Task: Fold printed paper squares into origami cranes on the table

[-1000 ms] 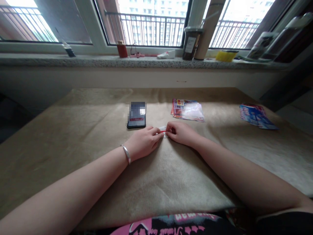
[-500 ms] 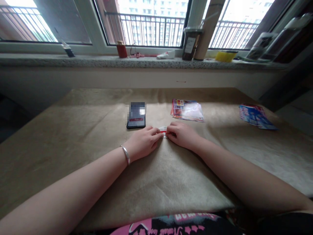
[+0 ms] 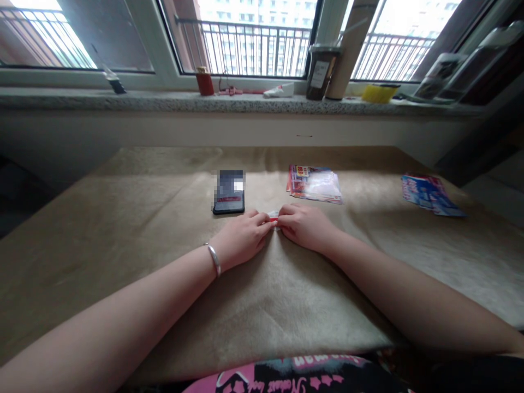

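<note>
Head view: left hand [image 3: 241, 238] and right hand [image 3: 308, 225] both pinch a red-and-white paper slip [image 3: 273, 218]; uneven pulling could tear it.

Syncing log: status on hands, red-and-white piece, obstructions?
Left hand, right hand: fingers at small red-and-white piece. Piece partly covered, grip unclear. Phone beyond left hand, not between hands.

Txt on flyers [image 3: 314, 184], shirt [image 3: 282, 375]: illeg.

Daylight burns white through the windows [image 3: 254, 43], glaring off the middle leaflets [image 3: 316, 185]; soft shadows darken the table [image 3: 262, 311]; blocky pixels blur the phone [image 3: 228, 206].
</note>
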Action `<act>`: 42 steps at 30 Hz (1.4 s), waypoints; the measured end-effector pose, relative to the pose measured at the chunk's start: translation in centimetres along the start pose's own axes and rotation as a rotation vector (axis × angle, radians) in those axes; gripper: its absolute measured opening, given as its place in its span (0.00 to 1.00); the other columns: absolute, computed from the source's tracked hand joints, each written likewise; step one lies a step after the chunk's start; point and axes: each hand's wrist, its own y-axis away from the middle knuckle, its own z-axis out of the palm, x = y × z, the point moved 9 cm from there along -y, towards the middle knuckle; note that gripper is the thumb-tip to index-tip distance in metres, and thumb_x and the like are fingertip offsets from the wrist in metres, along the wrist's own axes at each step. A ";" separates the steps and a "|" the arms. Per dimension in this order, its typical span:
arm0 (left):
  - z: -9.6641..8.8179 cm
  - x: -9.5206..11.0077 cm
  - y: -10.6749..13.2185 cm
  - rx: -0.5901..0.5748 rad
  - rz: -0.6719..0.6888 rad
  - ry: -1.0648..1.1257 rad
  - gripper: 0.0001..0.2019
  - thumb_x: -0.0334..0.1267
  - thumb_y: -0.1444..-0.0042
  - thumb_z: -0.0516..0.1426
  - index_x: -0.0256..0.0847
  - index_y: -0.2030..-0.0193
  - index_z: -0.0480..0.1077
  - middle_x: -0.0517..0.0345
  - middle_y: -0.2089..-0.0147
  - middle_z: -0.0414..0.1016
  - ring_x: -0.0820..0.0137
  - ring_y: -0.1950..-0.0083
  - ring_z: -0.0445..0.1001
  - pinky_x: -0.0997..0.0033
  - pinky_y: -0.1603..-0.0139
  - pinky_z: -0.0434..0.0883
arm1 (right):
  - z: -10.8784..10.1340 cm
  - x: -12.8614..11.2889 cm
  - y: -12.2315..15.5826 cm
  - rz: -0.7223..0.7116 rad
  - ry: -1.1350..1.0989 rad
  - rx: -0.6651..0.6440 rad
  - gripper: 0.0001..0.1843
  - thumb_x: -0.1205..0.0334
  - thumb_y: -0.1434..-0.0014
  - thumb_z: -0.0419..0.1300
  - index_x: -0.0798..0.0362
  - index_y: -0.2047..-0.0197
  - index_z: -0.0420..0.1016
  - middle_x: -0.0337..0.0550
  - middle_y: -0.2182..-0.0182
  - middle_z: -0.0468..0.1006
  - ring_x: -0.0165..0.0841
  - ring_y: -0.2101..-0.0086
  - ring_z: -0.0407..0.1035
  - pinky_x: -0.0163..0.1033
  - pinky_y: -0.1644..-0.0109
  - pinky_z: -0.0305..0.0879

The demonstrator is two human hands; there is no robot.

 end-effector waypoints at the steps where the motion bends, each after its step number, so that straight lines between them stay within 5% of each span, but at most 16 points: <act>1: -0.1 0.0 0.0 0.006 -0.001 -0.001 0.15 0.31 0.42 0.52 0.34 0.49 0.69 0.47 0.57 0.72 0.62 0.54 0.68 0.61 0.53 0.72 | 0.0 0.0 0.0 -0.002 -0.008 -0.001 0.11 0.65 0.40 0.53 0.52 0.63 0.77 0.44 0.64 0.76 0.32 0.66 0.65 0.36 0.66 0.54; 27: -0.4 -1.0 0.3 0.019 -0.080 0.041 0.12 0.33 0.39 0.49 0.36 0.60 0.75 0.50 0.63 0.71 0.66 0.58 0.70 0.65 0.54 0.72 | -0.2 0.3 0.1 0.071 0.045 -0.064 0.12 0.66 0.42 0.54 0.50 0.65 0.79 0.43 0.65 0.77 0.33 0.66 0.68 0.36 0.68 0.54; 42: -0.4 -0.7 0.4 -0.056 -0.052 -0.031 0.12 0.31 0.41 0.50 0.36 0.55 0.72 0.50 0.58 0.72 0.64 0.56 0.68 0.63 0.54 0.71 | -0.4 1.0 0.6 0.115 -0.049 -0.065 0.12 0.65 0.44 0.55 0.47 0.65 0.81 0.39 0.64 0.78 0.34 0.63 0.70 0.37 0.61 0.61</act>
